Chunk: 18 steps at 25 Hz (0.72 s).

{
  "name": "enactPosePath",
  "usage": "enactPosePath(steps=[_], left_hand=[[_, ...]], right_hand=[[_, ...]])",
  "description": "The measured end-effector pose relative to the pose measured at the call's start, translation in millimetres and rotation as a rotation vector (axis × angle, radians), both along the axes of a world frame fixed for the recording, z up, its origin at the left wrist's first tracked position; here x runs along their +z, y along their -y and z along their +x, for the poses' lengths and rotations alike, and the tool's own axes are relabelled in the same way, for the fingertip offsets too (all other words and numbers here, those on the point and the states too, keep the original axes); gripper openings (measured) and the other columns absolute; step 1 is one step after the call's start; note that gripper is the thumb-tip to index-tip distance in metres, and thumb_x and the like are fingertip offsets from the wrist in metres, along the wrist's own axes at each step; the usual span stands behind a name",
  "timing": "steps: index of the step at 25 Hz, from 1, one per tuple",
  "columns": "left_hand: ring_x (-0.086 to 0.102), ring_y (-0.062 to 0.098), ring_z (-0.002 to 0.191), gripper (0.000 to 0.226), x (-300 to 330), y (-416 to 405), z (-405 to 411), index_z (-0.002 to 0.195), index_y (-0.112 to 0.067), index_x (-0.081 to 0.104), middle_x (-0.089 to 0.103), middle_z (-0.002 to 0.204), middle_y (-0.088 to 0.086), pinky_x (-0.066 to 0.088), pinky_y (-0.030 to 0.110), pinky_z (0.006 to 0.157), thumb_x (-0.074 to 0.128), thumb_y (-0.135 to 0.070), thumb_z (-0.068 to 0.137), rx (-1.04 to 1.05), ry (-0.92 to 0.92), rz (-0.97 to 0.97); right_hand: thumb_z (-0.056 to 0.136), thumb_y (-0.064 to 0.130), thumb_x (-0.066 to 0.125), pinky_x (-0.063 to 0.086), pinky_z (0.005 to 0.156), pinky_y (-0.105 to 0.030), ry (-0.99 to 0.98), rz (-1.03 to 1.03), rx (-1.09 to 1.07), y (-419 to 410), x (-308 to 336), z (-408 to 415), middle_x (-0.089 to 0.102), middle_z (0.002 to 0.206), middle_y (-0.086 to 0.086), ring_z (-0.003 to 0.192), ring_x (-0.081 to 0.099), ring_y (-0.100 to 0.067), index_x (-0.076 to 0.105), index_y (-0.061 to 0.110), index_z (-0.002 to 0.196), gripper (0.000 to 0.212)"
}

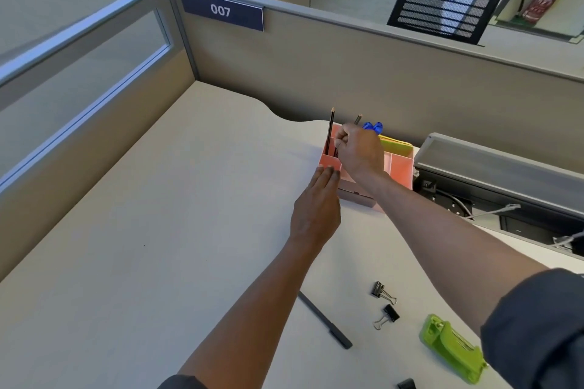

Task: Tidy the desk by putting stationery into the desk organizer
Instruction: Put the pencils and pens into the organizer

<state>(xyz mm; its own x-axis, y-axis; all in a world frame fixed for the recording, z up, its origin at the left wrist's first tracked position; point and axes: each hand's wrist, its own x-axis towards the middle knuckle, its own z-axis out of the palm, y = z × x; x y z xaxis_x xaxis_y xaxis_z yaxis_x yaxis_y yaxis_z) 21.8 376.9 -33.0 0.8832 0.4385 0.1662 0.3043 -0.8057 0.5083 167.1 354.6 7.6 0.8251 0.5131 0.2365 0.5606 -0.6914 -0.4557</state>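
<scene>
While your arms cross the middle of the frame, loose stationery lies on the desk (164,230) at the lower right: two black binder clips (384,292) one just below the other, a green stapler (452,347) right of them beside your right sleeve, and a dark pen (325,320) running out from under your left forearm. A grey cable tray (499,174) with loose cables sits at the right edge, and a partition (316,73) with a "007" sign (221,11) backs the desk.

Your right forearm covers much of the pink desk organizer (399,167), which stands at centre frame against the partition. One pencil (330,131) stands upright in its left compartment, blue scissor handles (373,127) and yellow-green notes (395,144) show behind your hand. Your right hand (360,151) has its fingers curled, pinching a second pencil (358,119) over the same compartment. Your left hand (316,211) lies flat, fingers straight and together, fingertips touching the organizer's front left corner
</scene>
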Motion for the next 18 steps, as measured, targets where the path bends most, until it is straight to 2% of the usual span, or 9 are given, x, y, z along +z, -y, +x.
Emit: enactPosePath(steps=[7,10,14,18], left_hand=[[0.026,0.015,0.145,0.058,-1,0,0,0.150,-0.016,0.034,0.033,0.156,-0.001,0.040,0.037,0.105,0.057,-0.018,0.096,0.004,-0.021,-0.001],[0.025,0.015,0.145,0.058,-2,1,1,0.150,-0.016,0.033,0.032,0.156,-0.001,0.040,0.037,0.105,0.056,-0.017,0.096,0.010,-0.022,-0.006],[0.024,0.015,0.145,0.057,0,0,1,0.149,-0.016,0.033,0.032,0.156,-0.001,0.042,0.037,0.103,0.055,-0.020,0.097,0.007,-0.032,0.016],[0.025,0.019,0.145,0.057,5,0,-3,0.150,-0.016,0.031,0.031,0.156,0.002,0.037,0.039,0.108,0.054,-0.021,0.098,-0.011,-0.040,0.036]], right_hand=[[0.094,0.016,0.060,0.058,0.067,-0.041,0.047,-0.004,0.017,0,-8,-4,0.072,0.088,-0.006,0.079,0.067,-0.025,0.066,0.013,0.100,0.009],[0.095,0.013,0.058,0.058,0.063,-0.040,0.054,0.027,0.031,4,-6,-8,0.070,0.084,-0.005,0.075,0.065,-0.022,0.064,0.013,0.099,0.008],[0.096,0.012,0.054,0.048,0.054,-0.031,0.053,0.056,0.097,18,-3,-18,0.065,0.078,-0.003,0.067,0.060,-0.022,0.062,0.015,0.093,0.009],[0.097,0.016,0.057,0.037,0.053,-0.020,0.090,0.074,0.129,39,0,-31,0.069,0.084,-0.002,0.069,0.060,-0.017,0.064,0.015,0.097,0.008]])
